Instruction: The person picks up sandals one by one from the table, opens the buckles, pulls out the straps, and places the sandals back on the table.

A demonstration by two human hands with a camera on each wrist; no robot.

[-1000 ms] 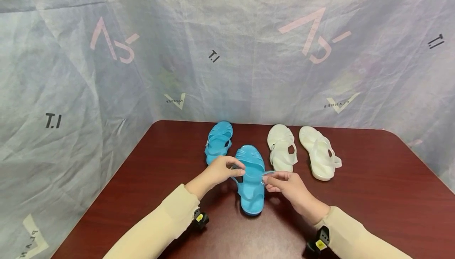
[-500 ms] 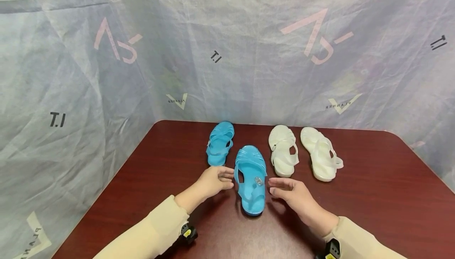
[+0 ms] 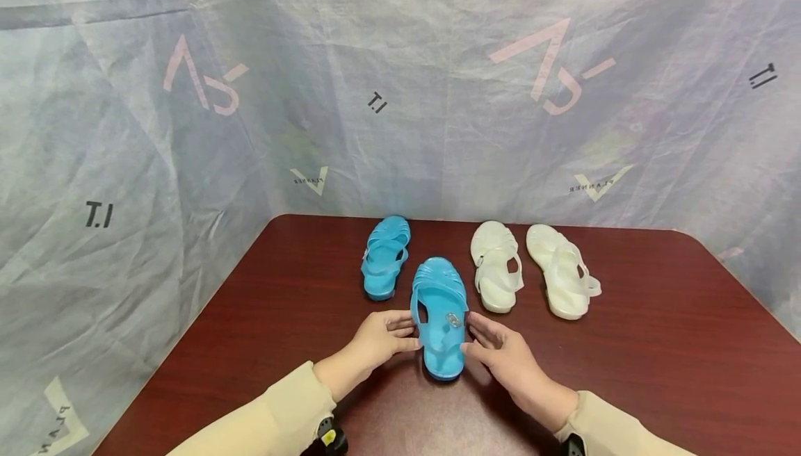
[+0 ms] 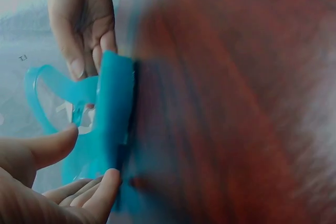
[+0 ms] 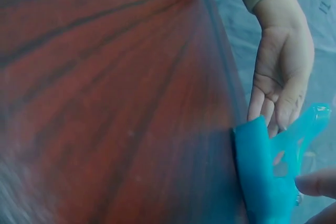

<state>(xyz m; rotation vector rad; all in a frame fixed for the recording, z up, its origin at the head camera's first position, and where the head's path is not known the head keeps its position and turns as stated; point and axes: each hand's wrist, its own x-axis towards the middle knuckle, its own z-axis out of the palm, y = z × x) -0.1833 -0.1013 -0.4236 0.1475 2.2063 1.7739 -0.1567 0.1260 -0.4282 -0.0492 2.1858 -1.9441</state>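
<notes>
A blue jelly sandal [image 3: 441,297] lies on the table, toe pointing away, its strap closed across with a clear buckle [image 3: 452,320] at the right side. My left hand [image 3: 375,339] is at its left edge, thumb near the heel strap and fingers low along the side. On the opposite edge my right hand [image 3: 512,357] has its extended fingers beside the buckle and its thumb by the heel. In the left wrist view the left fingertips sit right at the sole of the sandal [image 4: 116,98]. The right wrist view shows the sandal [image 5: 257,166] heel-on between both hands.
Behind and left stands a second blue sandal [image 3: 383,261]. Two white sandals, one upright [image 3: 497,268] and one angled [image 3: 566,275], lie at the back right of the dark red table [image 3: 657,345]. A grey printed cloth [image 3: 438,94] hangs behind.
Both hands let go of the strap, which now lies across the sandal with its buckle showing. They drew apart, then came back in to the sandal's sides, nearer the heel.
</notes>
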